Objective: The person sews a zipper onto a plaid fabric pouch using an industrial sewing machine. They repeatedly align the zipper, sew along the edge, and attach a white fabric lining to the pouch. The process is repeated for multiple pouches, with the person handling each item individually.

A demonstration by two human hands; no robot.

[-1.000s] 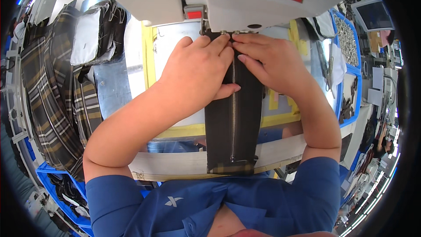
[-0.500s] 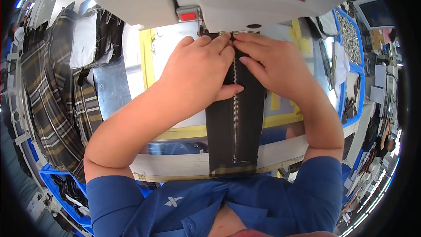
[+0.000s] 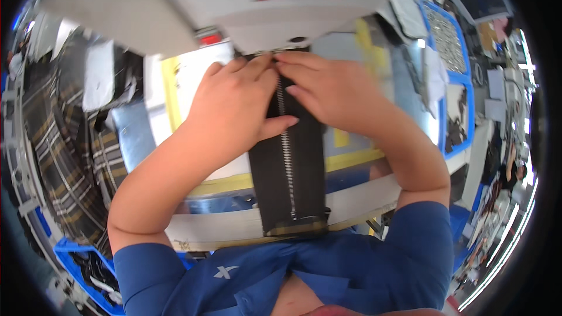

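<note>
A long black fabric piece (image 3: pixel 307 181) with a metal zipper (image 3: pixel 287 158) down its middle runs from under the sewing machine head (image 3: pixel 246 23) to the table's front edge. Its near end has a plaid strip, and the zipper's slider lies close to it. My left hand (image 3: pixel 237 99) rests flat on the fabric left of the zipper, thumb stretched across the teeth. On the other side my right hand (image 3: pixel 336 88) lies with extended fingers on the fabric. Both sets of fingertips meet just below the machine head, which hides the fabric's far end.
Yellow tape (image 3: pixel 234 185) borders the work plate. Plaid fabric (image 3: pixel 58 158) is heaped at the left, with white and black pieces (image 3: pixel 99 76) on it. Blue bins (image 3: pixel 468 114) at the right hold metal parts (image 3: pixel 443 38) and dark pieces. Another blue bin (image 3: pixel 76 257) stands lower left.
The whole view has shifted, so the machine and fabric appear farther left and the fabric slightly slanted. Both hands keep about the same place on the fabric.
</note>
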